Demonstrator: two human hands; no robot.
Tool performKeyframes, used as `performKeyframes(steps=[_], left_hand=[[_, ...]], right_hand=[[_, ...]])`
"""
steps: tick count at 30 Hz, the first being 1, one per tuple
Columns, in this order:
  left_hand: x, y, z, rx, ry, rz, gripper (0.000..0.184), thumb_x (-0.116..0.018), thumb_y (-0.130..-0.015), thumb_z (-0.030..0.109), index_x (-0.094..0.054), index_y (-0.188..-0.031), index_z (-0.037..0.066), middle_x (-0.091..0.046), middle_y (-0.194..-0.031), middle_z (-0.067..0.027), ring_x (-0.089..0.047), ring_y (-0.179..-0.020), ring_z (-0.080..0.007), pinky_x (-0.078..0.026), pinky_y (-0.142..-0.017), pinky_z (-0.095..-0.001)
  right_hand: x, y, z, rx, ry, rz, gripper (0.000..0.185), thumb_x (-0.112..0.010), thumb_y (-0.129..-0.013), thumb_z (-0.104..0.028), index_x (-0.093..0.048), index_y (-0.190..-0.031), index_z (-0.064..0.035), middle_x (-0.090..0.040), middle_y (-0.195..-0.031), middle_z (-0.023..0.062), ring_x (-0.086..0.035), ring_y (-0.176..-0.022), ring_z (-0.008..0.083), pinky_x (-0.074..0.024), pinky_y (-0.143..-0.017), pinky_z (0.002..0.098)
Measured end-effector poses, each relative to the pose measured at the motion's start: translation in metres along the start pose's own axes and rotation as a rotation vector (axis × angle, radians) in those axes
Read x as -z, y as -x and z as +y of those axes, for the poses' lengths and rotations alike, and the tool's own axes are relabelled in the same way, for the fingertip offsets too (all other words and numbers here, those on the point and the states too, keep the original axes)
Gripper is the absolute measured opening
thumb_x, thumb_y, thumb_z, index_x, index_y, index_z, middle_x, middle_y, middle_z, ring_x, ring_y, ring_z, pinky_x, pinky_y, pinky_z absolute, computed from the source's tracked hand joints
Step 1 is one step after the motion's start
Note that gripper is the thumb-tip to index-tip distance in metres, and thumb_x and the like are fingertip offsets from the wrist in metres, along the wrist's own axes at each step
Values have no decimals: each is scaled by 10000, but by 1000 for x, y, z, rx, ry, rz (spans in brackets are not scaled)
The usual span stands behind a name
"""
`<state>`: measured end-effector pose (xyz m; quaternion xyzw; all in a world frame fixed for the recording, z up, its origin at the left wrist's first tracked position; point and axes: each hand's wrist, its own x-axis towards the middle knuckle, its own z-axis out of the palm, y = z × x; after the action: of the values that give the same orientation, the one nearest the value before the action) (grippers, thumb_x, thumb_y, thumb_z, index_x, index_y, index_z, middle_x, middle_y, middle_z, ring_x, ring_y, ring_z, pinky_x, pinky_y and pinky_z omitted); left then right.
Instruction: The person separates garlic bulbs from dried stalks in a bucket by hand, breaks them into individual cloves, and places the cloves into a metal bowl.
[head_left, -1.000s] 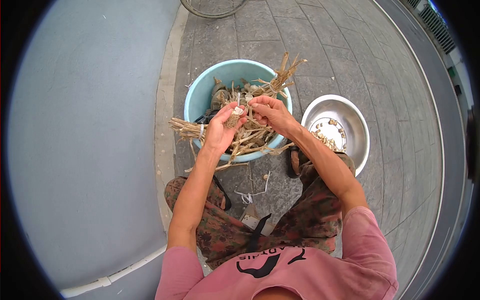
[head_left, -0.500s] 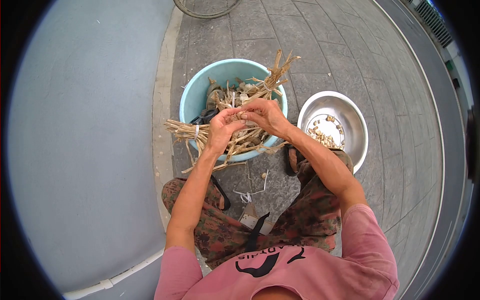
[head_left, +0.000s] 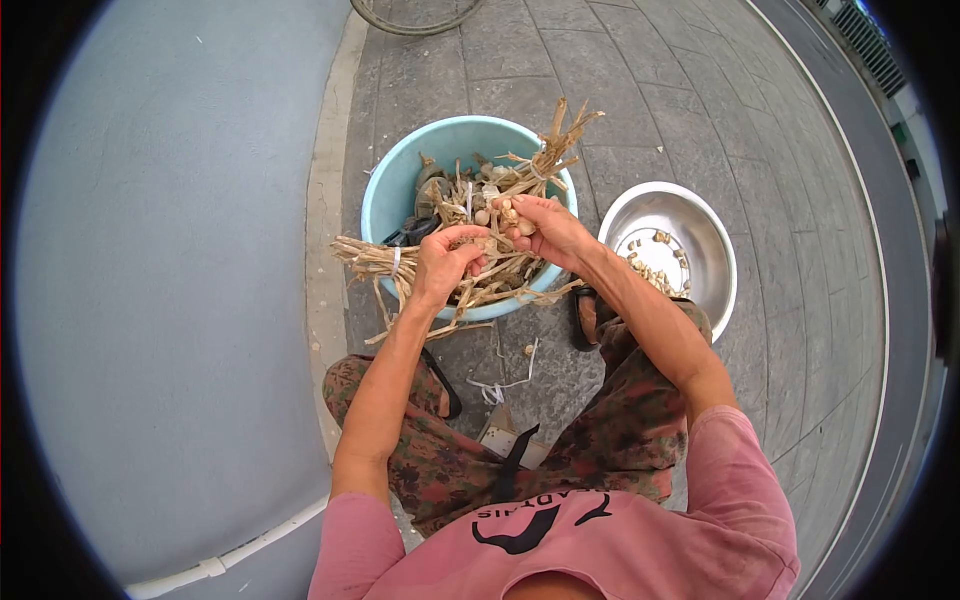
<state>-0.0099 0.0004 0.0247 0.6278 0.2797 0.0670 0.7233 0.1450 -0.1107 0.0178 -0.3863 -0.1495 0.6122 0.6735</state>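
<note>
Above the blue tub (head_left: 397, 188), your right hand (head_left: 550, 230) has its fingers closed on a few pale cloves (head_left: 525, 227), garlic by the look of them. Your left hand (head_left: 445, 262), just beside, has curled fingers near a fibrous scrap (head_left: 481, 243); cannot tell whether it is gripped. Beneath both, dry stalks (head_left: 495, 292) lie in the tub, one tied bundle (head_left: 362, 257) overhanging the left rim, another bundle (head_left: 556, 150) leaning over the far right. To your right stands a steel bowl (head_left: 711, 250) with loose cloves (head_left: 655, 276) on its floor. Judged risks: a slack pinch could drop a clove among the stalks, where similar colour would hide it; the bowl sits outside the tub, so anything slipping between the two could land on the paving (head_left: 690, 120)
</note>
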Motion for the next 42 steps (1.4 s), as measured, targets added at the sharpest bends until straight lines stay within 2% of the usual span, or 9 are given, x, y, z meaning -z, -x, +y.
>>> performKeyframes(steps=[4, 9, 17, 20, 23, 27, 32, 35, 42], left_hand=[[-7, 1, -23, -475, -762, 181, 336, -572, -756, 40, -539, -1083, -29, -623, -869, -120, -602, -744, -154, -487, -635, -263], [-14, 0, -4, -297, -135, 149, 273, -615, -790, 142, -582, -1006, -21, -632, -812, -83, -594, -726, -122, -475, -617, -244], [-11, 2, -5, -261, -257, 192, 104, -588, -808, 104, -605, -802, 1, -587, -619, -20, -519, -511, -51, -402, -447, -186], [3, 0, -12, -219, -225, 235, 110, -563, -822, 110, -595, -811, 5, -590, -641, -20, -520, -505, -54, -406, -444, -187], [2, 3, -8, -191, -286, 220, 129, -540, -830, 111, -595, -848, -5, -593, -657, -25, -526, -513, -59, -410, -447, -193], [-1, 2, -12, -216, -282, 225, 144, -515, -833, 93, -588, -876, -23, -599, -677, -41, -536, -512, -76, -419, -440, -206], [-5, -3, -10, -202, -284, 279, 146, -510, -792, 45, -590, -888, -30, -607, -653, -77, -563, -524, -106, -450, -475, -241], [-9, -8, -13, -186, -294, 280, 157, -498, -791, 30, -580, -908, -34, -611, -678, -93, -569, -533, -120, -457, -478, -254], [-7, -8, -11, -153, -301, 269, 194, -464, -817, 28, -543, -981, -39, -600, -702, -77, -551, -530, -86, -433, -443, -214]], right_hand=[[1, 2, -4, -37, -57, 9, 236, -425, -920, -188, -515, -1055, -15, -567, -858, 51, -567, -703, 105, -515, -621, 212], [0, 1, 6, -22, 54, -16, 180, -520, -878, -202, -533, -976, -52, -567, -809, 28, -573, -707, 99, -516, -627, 206], [7, 14, -22, 13, 273, -55, 112, -584, -827, -103, -477, -815, -71, -523, -682, 1, -457, -555, 55, -319, -444, 169], [54, 46, -70, 55, 806, 206, 114, -602, -758, -93, -492, -776, -69, -483, -622, -23, -413, -509, 45, -299, -432, 181], [138, 66, -62, -422, 1476, 483, 273, -650, -717, -170, -545, -934, -43, -595, -697, 77, -566, -604, 137, -442, -520, 261], [164, 72, -37, -28, 1938, 748, 403, -667, -723, -274, -570, -1012, -10, -589, -950, 228, -547, -955, 347, -422, -784, 449], [23, 35, -45, 338, 1271, 336, 203, -606, -792, -183, -627, -810, 18, -552, -603, 93, -474, -554, 129, -414, -535, 284], [27, -21, -8, 826, 1563, -116, 144, -587, -779, -74, -618, -916, -41, -621, -811, 87, -573, -756, 223, -451, -652, 324], [28, -83, 30, 443, 2534, 21, 143, -559, -725, -142, -634, -845, -118, -614, -833, 49, -491, -986, 198, -289, -929, 419]])
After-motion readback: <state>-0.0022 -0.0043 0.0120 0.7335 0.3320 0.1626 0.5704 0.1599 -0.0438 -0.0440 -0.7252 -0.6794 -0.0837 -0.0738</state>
